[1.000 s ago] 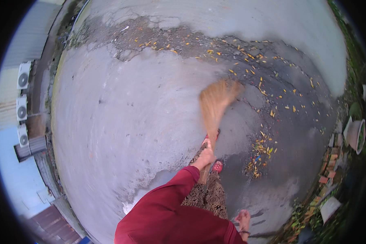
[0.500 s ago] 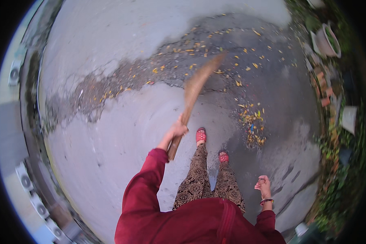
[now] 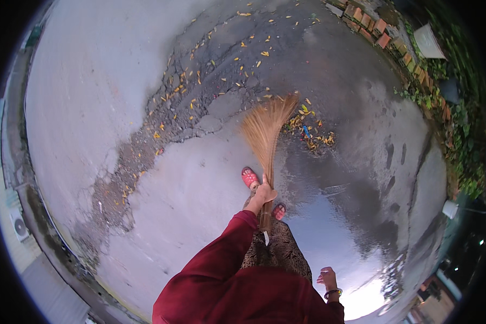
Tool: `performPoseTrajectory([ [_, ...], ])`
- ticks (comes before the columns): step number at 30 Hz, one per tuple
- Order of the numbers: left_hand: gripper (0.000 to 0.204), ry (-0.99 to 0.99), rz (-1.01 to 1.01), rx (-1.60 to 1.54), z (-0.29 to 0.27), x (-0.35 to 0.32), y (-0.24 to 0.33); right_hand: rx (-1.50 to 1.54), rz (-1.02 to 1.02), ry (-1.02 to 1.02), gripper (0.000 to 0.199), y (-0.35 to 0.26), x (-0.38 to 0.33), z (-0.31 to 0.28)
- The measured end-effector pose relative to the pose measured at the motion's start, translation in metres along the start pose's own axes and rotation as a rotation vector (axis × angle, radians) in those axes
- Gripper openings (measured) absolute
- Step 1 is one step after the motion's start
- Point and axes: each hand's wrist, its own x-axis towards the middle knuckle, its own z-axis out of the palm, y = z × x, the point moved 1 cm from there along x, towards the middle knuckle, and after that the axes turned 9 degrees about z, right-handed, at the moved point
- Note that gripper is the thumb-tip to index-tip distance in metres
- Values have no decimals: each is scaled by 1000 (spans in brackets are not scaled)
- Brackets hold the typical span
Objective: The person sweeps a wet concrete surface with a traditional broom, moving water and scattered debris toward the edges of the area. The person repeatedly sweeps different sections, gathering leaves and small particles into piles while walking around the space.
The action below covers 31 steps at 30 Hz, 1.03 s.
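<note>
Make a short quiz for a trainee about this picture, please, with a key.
1. True or false: the left hand grips the broom.
2. Where does the small pile of leaves lie: A) beside the bristle tips, B) against the brick edging?
3. What does the right hand hold?

Key: 1 true. 2 A. 3 nothing; it hangs free, a band at the wrist.

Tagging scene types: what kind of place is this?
Likely an outdoor paved yard or lane: wet, cracked grey concrete ground strewn with yellow fallen leaves, a red brick border with green plants. The left hand holds a straw broom.
</note>
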Motion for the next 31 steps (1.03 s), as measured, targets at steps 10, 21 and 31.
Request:
performPoseTrajectory([
  [10, 73, 32, -115, -646, -96, -80, 18, 340, -305, -43, 18, -3, 11, 15],
  [21, 16, -446, -117, -572, 107, -72, 104, 295, -64, 179, 21, 226, 43, -20],
  [31, 17, -689, -133, -923, 167, -25, 139, 746, -226, 361, 30, 249, 45, 16],
])
